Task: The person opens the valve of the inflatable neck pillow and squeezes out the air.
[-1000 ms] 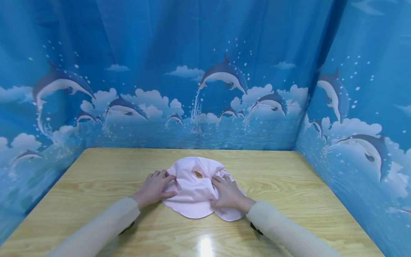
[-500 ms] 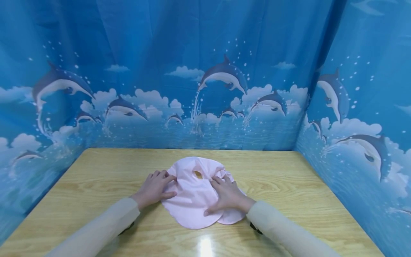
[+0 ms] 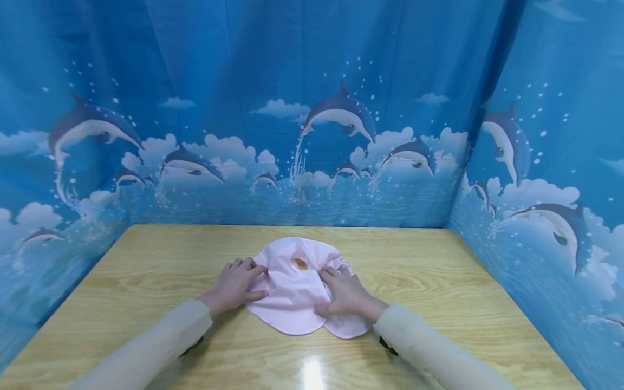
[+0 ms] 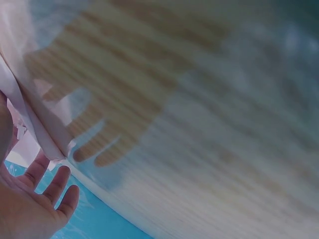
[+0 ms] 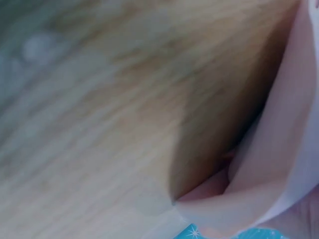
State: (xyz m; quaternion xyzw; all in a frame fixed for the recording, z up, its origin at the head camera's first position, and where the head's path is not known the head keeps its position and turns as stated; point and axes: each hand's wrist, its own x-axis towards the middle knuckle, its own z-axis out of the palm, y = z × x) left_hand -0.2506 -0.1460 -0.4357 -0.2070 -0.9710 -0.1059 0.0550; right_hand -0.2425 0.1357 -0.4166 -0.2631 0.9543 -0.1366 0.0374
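Observation:
A pale pink cloth hat (image 3: 292,295) lies on the wooden table, soft and creased, with a small oval hole in its upper part and two rounded flaps toward me. At its left edge my left hand (image 3: 234,286) holds the cloth between thumb and index finger. The other fingers of that hand (image 4: 35,199) spread loosely beside the cloth in the left wrist view. My right hand (image 3: 347,295) grips the gathered right side, its thumb lying over the cloth near the front. The right wrist view shows mostly the pink fabric (image 5: 269,164); the right fingers are largely hidden there.
The light wooden table (image 3: 170,254) stretches around the hat on all sides. Blue curtains (image 3: 234,108) printed with dolphins and clouds hang behind the table and along its sides. A bright light reflection lies near the front.
The right thumb slid toward me with the front flap, which spread nearer, then drew back; the flap's edge is again farther away. The left hand has stayed put.

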